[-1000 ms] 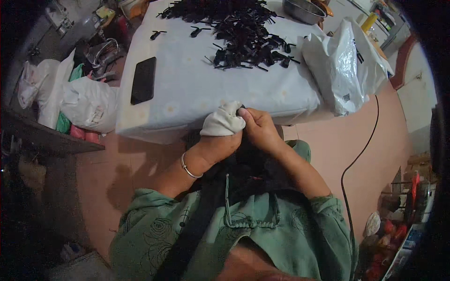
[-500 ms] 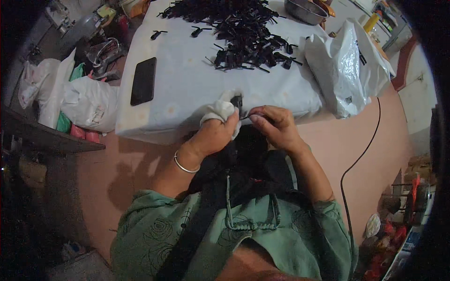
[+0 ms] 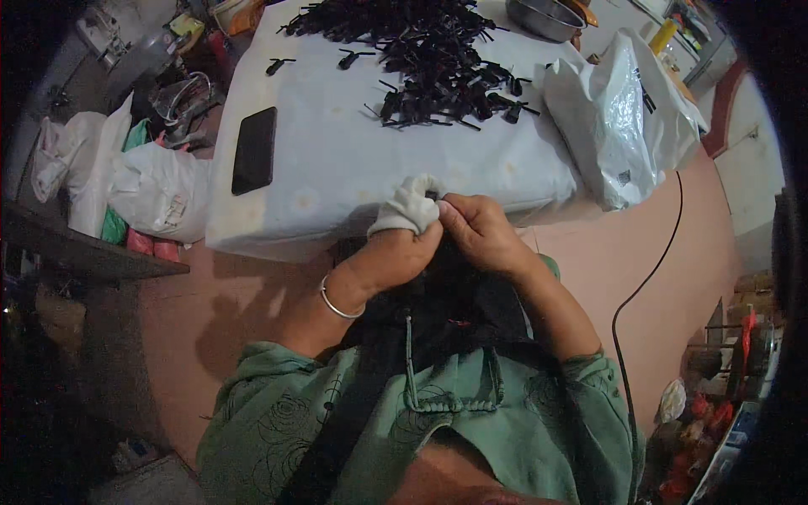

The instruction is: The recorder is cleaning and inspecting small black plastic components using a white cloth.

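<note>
At the table's near edge, my left hand [image 3: 396,248] is closed, a white cloth [image 3: 411,206] covering its fingers; whether this is a glove or a rag I cannot tell. A small black part [image 3: 432,195] shows only as a dark sliver between the cloth and my right hand [image 3: 488,236]. My right fingers are pressed together on that part, touching my left fingertips. A large heap of similar black parts with thin legs [image 3: 446,76] lies farther back on the table. Two more black parts [image 3: 355,59] lie apart to the heap's left.
The table has a pale cover [image 3: 328,160]. A black phone [image 3: 254,150] lies at its left side. White plastic bags [image 3: 619,126] stand at the right edge, with a metal bowl [image 3: 547,18] behind. A black cable [image 3: 644,286] runs across the floor. More bags [image 3: 160,189] fill the left shelf.
My left hand has turned, so the cloth now hides most of the black part. My right hand has come in closer, and the two hands now touch.
</note>
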A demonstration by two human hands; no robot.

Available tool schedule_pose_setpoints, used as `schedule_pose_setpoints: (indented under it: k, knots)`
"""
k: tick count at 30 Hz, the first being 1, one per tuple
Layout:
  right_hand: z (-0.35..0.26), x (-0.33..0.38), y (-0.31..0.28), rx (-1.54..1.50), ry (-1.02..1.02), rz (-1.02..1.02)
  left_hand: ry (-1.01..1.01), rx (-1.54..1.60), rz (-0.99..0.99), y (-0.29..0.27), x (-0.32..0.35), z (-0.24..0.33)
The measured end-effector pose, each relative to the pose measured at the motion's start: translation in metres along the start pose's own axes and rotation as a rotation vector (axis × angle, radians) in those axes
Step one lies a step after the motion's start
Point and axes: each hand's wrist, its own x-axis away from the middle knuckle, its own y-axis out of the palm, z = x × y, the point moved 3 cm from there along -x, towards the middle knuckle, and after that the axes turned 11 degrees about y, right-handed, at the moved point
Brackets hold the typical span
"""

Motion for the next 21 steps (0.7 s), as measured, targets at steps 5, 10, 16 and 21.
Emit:
schedule_pose_setpoints:
  k: [5,10,16,21]
  knots:
    - [0.012,-0.004,0.009,-0.351,-0.037,0.011,0.067,-0.155,0.000,0.005,0.004,0.000]
    - [0.017,-0.023,-0.029,0.069,0.167,-0.197,-0.115,-0.181,-0.388,-0.009,-0.009,0.007]
    - [0.031,-0.104,-0.044,0.599,0.012,0.483,-0.031,-0.008,-0.147,-0.004,0.004,-0.020]
    - [0.026,-0.102,-0.033,0.733,0.049,0.327,-0.435,0.362,0.065,-0.010,0.018,-0.044]
